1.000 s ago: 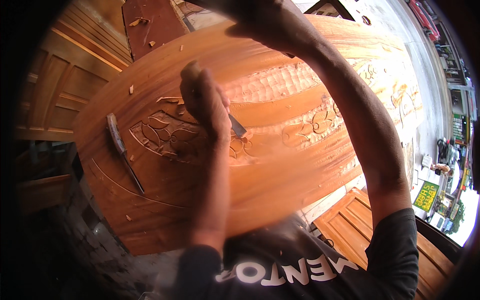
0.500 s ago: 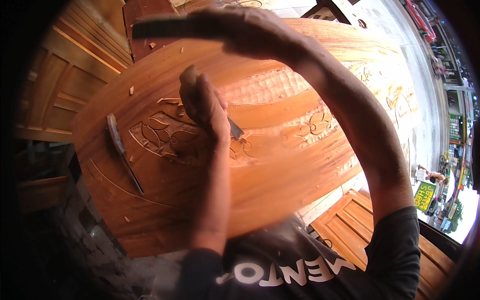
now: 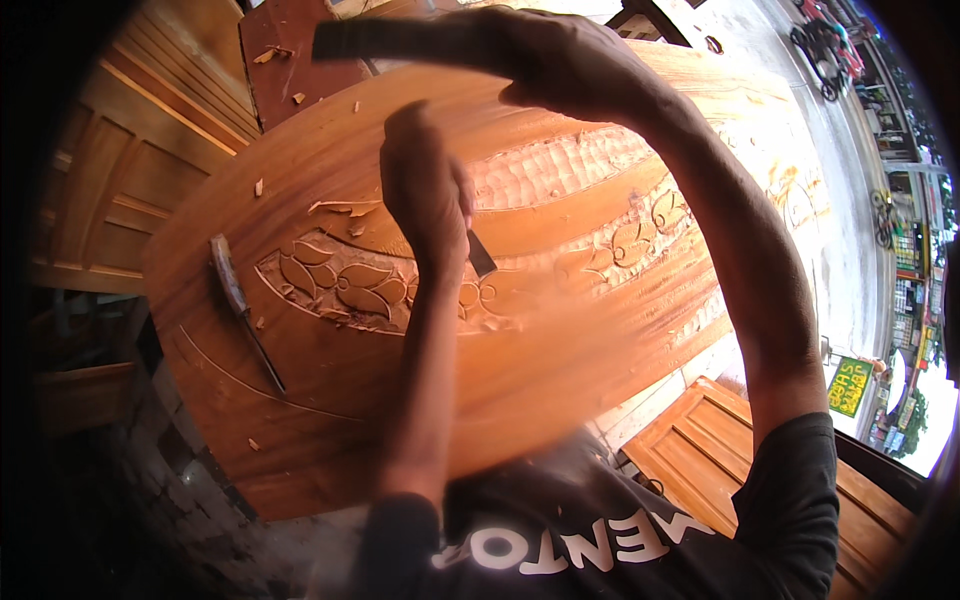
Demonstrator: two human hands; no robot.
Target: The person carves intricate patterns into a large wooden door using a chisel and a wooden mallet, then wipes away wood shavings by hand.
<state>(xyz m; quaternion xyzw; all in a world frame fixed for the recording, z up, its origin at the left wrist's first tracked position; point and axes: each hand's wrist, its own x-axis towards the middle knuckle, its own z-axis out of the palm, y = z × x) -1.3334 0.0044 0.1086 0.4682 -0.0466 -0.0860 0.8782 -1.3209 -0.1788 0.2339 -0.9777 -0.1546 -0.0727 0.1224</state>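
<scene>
My left hand (image 3: 425, 190) is wrapped round the handle of a chisel, whose flat steel blade (image 3: 482, 254) slants down to the carved wooden panel (image 3: 310, 440). Whether the edge touches the wood I cannot tell. Raised beyond it, my right hand (image 3: 575, 68) grips one end of a long, dark, straight-sided bar (image 3: 410, 42), which points left above the far edge of the panel. Leaf and flower shapes in relief (image 3: 350, 285) run across the wood near the chisel. A second chisel (image 3: 235, 285) with a worn handle lies on the panel to the left.
Wood chips (image 3: 345, 208) are scattered over the panel. Panelled doors (image 3: 100, 190) stand at the left, and another panelled wooden piece (image 3: 700, 430) lies at the lower right. A reddish board (image 3: 290, 70) is at the far left. Beyond, at right, runs a street (image 3: 845, 170) with motorcycles.
My right hand and the dark bar have shifted to the right and slightly farther away. My left hand has moved slightly right with the chisel. Motorcycles have come into view on the street.
</scene>
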